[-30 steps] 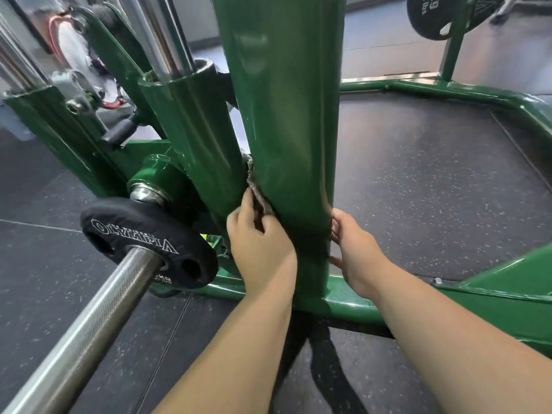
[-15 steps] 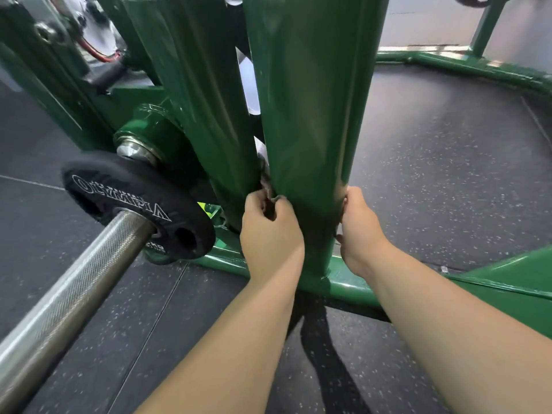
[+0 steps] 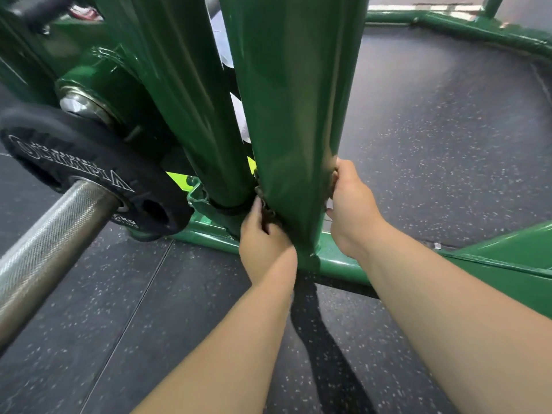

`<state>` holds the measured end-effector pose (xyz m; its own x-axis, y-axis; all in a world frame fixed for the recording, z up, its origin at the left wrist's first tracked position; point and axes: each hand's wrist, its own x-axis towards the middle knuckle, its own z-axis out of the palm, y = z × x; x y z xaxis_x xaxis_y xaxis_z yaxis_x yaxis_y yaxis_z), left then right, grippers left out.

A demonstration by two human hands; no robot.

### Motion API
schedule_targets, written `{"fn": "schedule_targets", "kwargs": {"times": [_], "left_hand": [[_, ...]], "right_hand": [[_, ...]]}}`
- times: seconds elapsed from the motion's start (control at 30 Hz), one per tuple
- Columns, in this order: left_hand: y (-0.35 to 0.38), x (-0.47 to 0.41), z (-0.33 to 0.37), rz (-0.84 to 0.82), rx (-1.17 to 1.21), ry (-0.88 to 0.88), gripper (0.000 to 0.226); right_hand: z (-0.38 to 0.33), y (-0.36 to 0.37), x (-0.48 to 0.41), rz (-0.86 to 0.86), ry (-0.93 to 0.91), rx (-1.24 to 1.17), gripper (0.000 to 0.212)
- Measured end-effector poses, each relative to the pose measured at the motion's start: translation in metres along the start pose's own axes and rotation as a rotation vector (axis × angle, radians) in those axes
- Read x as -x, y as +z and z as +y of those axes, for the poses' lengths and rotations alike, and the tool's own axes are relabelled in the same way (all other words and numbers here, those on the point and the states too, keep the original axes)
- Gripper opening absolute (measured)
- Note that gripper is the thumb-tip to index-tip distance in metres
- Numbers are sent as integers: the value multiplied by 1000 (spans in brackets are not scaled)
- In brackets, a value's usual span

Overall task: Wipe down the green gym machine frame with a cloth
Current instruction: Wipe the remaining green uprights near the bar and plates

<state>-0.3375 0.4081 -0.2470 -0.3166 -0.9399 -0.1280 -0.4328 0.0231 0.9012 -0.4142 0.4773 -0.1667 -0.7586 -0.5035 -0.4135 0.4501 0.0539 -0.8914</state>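
Cloth (image 3: 265, 204): dark, crumpled strip, low on the green upright post (image 3: 294, 115), only a small part visible at the post's left edge; the rest is hidden behind the post.
Left hand (image 3: 264, 245): at the post's lower left side, just above the base rail (image 3: 337, 264), fingers curled and pinching the cloth end against the post.
Right hand (image 3: 351, 207): at the post's right edge, slightly higher than the left, fingers curled round the back; what they grip is hidden, so I cannot tell whether it holds the cloth.
Post position: between the two hands, touching both.
Count: one cloth, two hands, two bare forearms.
Nearby: one black weight plate (image 3: 89, 171) on one knurled steel bar (image 3: 50, 234), left of the post; a second green tube (image 3: 191, 100) beside it; speckled dark floor (image 3: 448, 144).
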Motion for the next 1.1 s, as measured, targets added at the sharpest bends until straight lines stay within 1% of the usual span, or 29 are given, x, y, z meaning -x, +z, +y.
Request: {"fn": "schedule_targets", "kwargs": {"times": [0.07, 0.17, 0.23, 0.33, 0.43, 0.5, 0.57, 0.63, 0.67, 0.73, 0.77, 0.8, 0.83, 0.87, 0.9, 0.93, 0.97, 1.0, 1.07, 1.1], "left_hand": [[2, 5, -14, -51, -59, -11, 59], [8, -6, -37, -119, -138, -82, 52], [11, -13, -42, -164, -193, -27, 53], [13, -23, -44, -214, -229, 23, 52], [6, -27, -32, -155, -97, 47, 50], [1, -20, -26, -110, -92, 116, 55], [-1, -9, -36, -163, -163, 154, 55], [-2, -4, -51, -245, -293, 124, 51], [0, -6, -58, -250, -351, 113, 50], [2, -7, -63, -271, -471, 112, 45], [-1, -3, -62, -327, -567, 109, 39], [-5, 0, -62, -406, -664, 80, 33], [-12, 5, -61, -464, -703, 30, 29], [-20, 7, -63, -480, -665, -16, 29], [-29, 7, -63, -463, -573, -39, 32], [-38, 6, -58, -434, -458, -27, 37], [-43, 2, -51, -443, -348, -27, 41], [-46, -1, -44, -485, -228, -54, 43], [-42, 0, -23, -594, -41, -107, 47], [-40, 3, -15, -625, 0, -126, 48]], "right_hand": [[2, -1, -2, -4, -6, 7, 42], [9, -2, -11, 24, -8, 1, 36], [17, -1, -17, 22, 3, 0, 34], [37, -4, -25, 45, 49, -9, 39], [39, -1, -23, 73, 89, 32, 49], [37, 0, -24, 63, 96, 24, 41], [36, 1, -24, 66, 82, 5, 39], [40, 0, -24, 71, 68, 28, 42], [43, -1, -23, 75, 64, 36, 46], [48, -1, -23, 88, 103, 25, 63], [51, 0, -24, 96, 124, 26, 73], [54, -2, -24, 101, 145, 43, 79], [56, -4, -24, 113, 175, 80, 79], [60, -7, -23, 131, 208, 132, 72], [64, -12, -23, 144, 237, 190, 61], [68, -16, -21, 144, 274, 237, 47], [73, -21, -20, 129, 327, 269, 36], [78, -25, -19, 108, 379, 272, 27], [86, -31, -13, 40, 477, 169, 14], [88, -32, -10, -27, 504, 123, 13]]}}
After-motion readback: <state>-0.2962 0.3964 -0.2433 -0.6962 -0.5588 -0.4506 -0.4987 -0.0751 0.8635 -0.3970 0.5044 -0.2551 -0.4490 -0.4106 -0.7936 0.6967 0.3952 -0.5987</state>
